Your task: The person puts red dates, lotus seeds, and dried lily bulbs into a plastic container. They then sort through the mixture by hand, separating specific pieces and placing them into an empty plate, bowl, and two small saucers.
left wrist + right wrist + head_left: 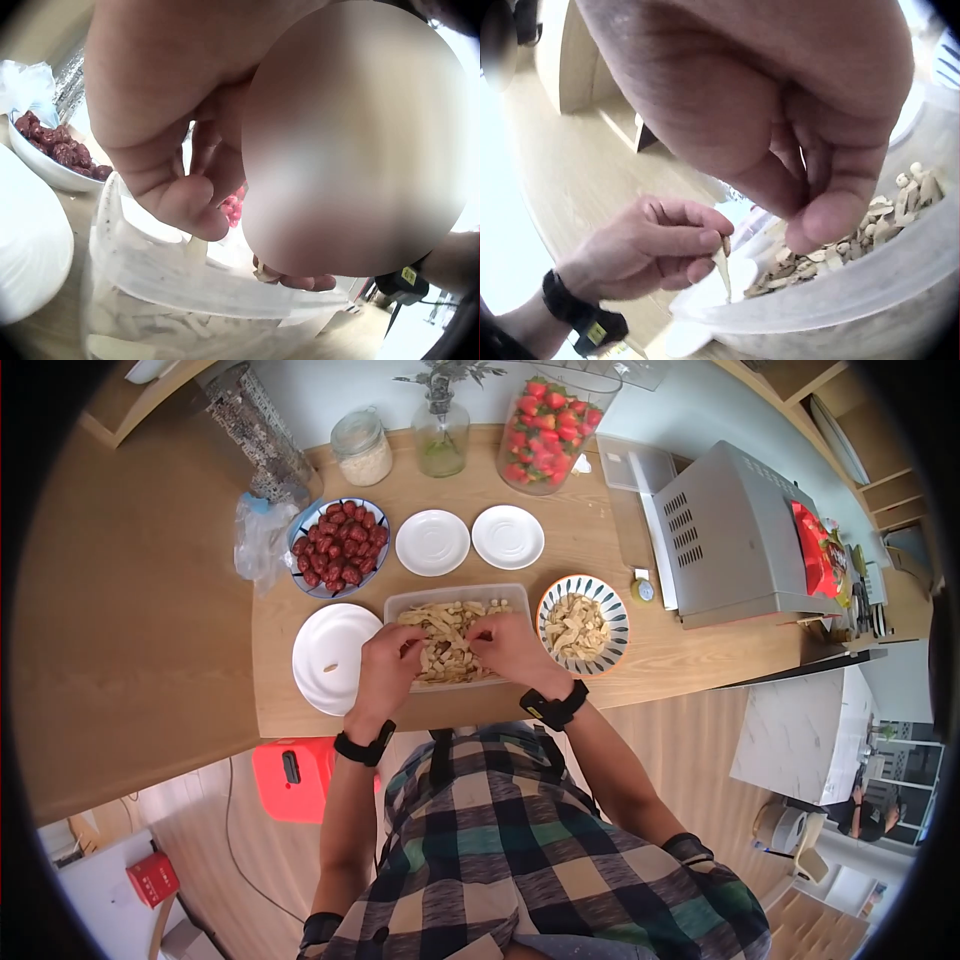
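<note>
A clear plastic box (512,592) stands at the table's front edge, holding pale dried root slices (440,663) and small whitish lumps. Over its left part is my left hand (388,660), which pinches a long pale dried slice (721,274) between thumb and forefinger. My right hand (515,650) hangs over the right part of the box, thumb and fingertips drawn together. In the left wrist view a small pale dried slice (260,271) shows at those right fingertips. Much of that view is covered by a blurred patch.
A white plate (318,635) with one small brown piece lies left of the box. Behind stand a bowl of red dates (342,547) and two saucers (432,543). A striped bowl (549,603) of pale slices sits right, with a grey appliance (715,540) beyond.
</note>
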`<move>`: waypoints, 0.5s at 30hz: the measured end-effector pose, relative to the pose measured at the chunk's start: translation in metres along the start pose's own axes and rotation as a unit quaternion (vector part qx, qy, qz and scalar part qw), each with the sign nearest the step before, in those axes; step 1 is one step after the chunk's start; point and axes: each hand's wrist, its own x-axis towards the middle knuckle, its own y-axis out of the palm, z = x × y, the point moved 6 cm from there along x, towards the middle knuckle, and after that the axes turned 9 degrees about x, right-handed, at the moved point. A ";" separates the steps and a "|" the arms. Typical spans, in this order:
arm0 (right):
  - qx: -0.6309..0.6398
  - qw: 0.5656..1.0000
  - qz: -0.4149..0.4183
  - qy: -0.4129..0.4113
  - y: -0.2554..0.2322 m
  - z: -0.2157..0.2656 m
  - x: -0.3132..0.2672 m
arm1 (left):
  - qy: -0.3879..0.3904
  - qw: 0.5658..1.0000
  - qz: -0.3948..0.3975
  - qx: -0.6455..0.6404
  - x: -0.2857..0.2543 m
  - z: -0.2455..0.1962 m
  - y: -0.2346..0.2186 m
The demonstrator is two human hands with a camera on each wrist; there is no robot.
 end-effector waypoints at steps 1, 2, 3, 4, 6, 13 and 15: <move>0.002 1.000 -0.004 0.001 -0.006 0.007 -0.003 | -0.035 0.998 -0.001 -0.048 0.000 0.003 0.000; 0.048 0.998 -0.030 0.043 -0.016 0.009 -0.006 | -0.032 0.998 0.004 -0.047 0.001 -0.004 -0.002; 0.093 0.990 -0.056 0.084 -0.026 0.008 -0.011 | -0.102 0.989 0.035 -0.099 0.001 -0.004 -0.002; 0.096 0.990 -0.061 0.086 -0.034 0.012 -0.016 | -0.171 0.972 0.066 -0.150 0.001 -0.004 0.000; 0.152 0.969 -0.150 0.122 -0.061 0.007 -0.029 | -0.161 0.967 0.079 -0.179 0.006 -0.015 0.007; -0.013 0.942 -0.315 0.115 -0.139 -0.059 -0.087 | 0.000 0.972 0.179 -0.155 0.043 -0.085 0.086; -0.066 0.933 -0.330 0.125 -0.149 -0.070 -0.096 | 0.053 0.969 0.206 -0.129 0.056 -0.104 0.114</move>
